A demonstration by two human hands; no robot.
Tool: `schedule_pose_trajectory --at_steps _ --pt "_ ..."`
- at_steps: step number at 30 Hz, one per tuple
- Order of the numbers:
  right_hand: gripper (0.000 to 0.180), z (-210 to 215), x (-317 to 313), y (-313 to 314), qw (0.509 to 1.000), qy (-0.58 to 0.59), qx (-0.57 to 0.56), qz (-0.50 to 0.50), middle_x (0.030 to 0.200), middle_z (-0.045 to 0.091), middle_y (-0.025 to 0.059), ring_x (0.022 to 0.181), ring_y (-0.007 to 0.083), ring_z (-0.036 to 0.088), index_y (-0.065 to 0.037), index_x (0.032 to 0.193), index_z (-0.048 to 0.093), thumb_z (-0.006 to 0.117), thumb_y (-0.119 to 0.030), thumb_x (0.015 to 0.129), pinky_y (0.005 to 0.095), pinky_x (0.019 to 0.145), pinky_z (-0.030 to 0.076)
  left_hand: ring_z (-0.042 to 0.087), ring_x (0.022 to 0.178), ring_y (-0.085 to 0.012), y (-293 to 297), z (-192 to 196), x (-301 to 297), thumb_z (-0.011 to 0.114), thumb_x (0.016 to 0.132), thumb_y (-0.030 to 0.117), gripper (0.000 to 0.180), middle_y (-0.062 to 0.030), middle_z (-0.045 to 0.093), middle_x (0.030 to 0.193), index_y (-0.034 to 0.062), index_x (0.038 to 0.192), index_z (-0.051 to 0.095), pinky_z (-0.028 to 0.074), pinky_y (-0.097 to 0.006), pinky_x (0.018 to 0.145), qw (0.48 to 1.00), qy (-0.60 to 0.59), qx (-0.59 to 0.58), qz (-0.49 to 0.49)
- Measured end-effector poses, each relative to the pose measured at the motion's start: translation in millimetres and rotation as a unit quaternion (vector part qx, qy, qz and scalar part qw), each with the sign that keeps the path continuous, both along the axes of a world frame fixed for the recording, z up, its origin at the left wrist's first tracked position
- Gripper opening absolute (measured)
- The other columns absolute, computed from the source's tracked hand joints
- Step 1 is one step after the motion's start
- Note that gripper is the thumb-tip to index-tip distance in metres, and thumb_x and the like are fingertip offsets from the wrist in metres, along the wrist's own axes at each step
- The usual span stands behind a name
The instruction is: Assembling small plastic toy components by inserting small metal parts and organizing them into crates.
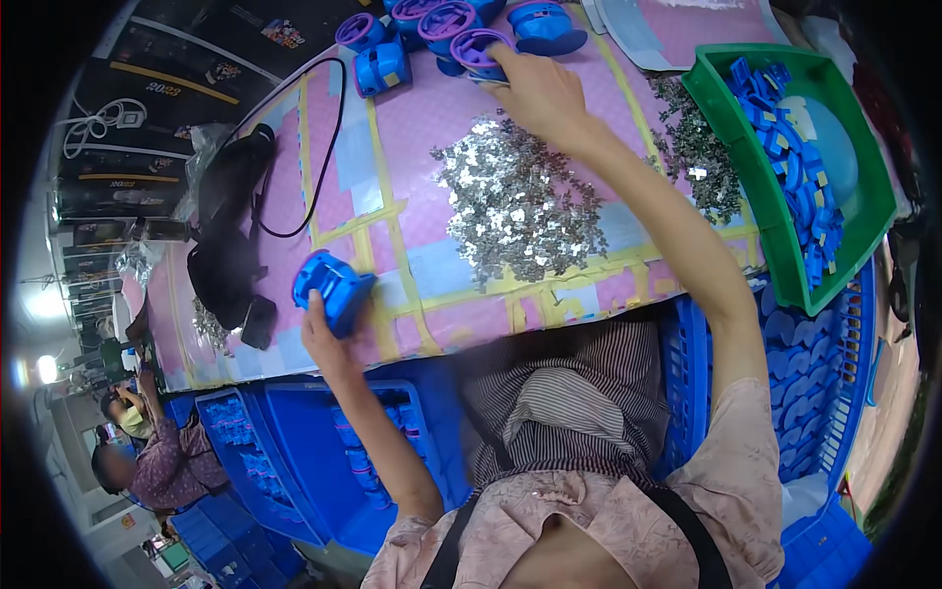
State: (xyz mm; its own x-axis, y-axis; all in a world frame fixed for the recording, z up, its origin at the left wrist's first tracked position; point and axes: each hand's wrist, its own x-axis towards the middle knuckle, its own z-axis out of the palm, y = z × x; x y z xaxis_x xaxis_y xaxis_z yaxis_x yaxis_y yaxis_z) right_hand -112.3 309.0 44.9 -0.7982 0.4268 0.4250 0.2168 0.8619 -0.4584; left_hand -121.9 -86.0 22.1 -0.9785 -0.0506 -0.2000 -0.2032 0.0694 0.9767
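Observation:
My left hand (324, 339) is closed around a blue plastic housing (339, 292), held over the table's near left edge. Stretched to the far side, my right hand (535, 93) has its fingers on a blue housing with a purple ring (481, 51). That piece belongs to a cluster of similar blue and purple housings, one of which, a blue housing (381, 69), sits at the cluster's left. Between my hands lies a wide pile of small silver metal pieces (510, 201). The fingertips of my right hand are partly hidden by the ring.
A green tray (785, 265) of small blue parts stands at the right, beside a darker heap of metal pieces (697, 147). A black tool-like object with a cable (231, 216) lies left. Blue crates (294, 422) flank my lap. Another person (172, 456) sits far left.

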Motion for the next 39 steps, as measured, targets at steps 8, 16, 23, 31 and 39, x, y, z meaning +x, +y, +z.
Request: schedule_pose_trajectory --at_steps 8,16,23,31,39 --pt "0.019 42.8 77.8 -59.3 0.824 0.081 -0.508 0.239 0.076 0.06 -0.004 0.059 -0.0006 0.048 -0.005 0.104 0.067 0.066 -0.019 0.092 0.0175 0.048 0.032 0.061 0.086 -0.0169 22.9 34.1 42.0 0.055 0.1 0.026 0.035 -0.0093 0.065 0.102 -0.0009 0.121 0.06 0.049 -0.026 0.076 0.964 0.237 -0.115 0.022" --pt "0.037 27.1 158.0 -116.1 0.945 0.011 -0.237 0.223 0.095 0.057 0.0095 0.08 0.0199 0.058 -0.012 0.13 0.06 0.061 -0.01 0.093 0.0333 0.071 0.05 0.06 0.112 -0.0414 96.1 26.3 98.9 0.058 0.089 0.054 0.083 -0.027 0.054 0.13 -0.0072 0.141 0.035 0.049 -0.051 0.097 0.839 -0.238 0.372 -0.318" --pt "0.051 15.3 181.9 -111.1 0.987 0.033 0.059 0.148 0.102 0.056 0.0085 0.091 0.0255 0.054 -0.024 0.127 0.066 0.069 -0.015 0.076 0.039 0.082 0.04 0.063 0.107 -0.0389 102.6 24.0 107.9 0.051 0.095 0.054 0.074 -0.0262 0.059 0.122 -0.0047 0.138 0.041 0.052 -0.05 0.094 0.83 -0.281 0.348 -0.332" --pt "0.048 12.9 188.5 -64.6 0.951 0.092 -0.027 0.294 0.092 0.058 0.0044 0.088 0.0218 0.055 -0.023 0.119 0.072 0.069 -0.011 0.073 0.0382 0.083 0.038 0.064 0.106 -0.0412 109.6 9.7 96.3 0.05 0.096 0.051 0.069 -0.0273 0.06 0.122 -0.0034 0.137 0.043 0.053 -0.053 0.092 0.729 -0.349 0.406 -0.427" --pt "0.028 -5.9 202.7 -102.9 0.867 0.179 -0.41 0.219 0.085 0.064 0.0059 0.068 0.019 0.061 -0.006 0.104 0.065 0.074 -0.023 0.084 0.0293 0.06 0.048 0.061 0.114 -0.0319 110.0 -2.5 101.7 0.053 0.094 0.054 0.064 -0.016 0.06 0.128 0.0061 0.137 0.048 0.05 -0.049 0.096 0.826 -0.289 0.396 -0.277"
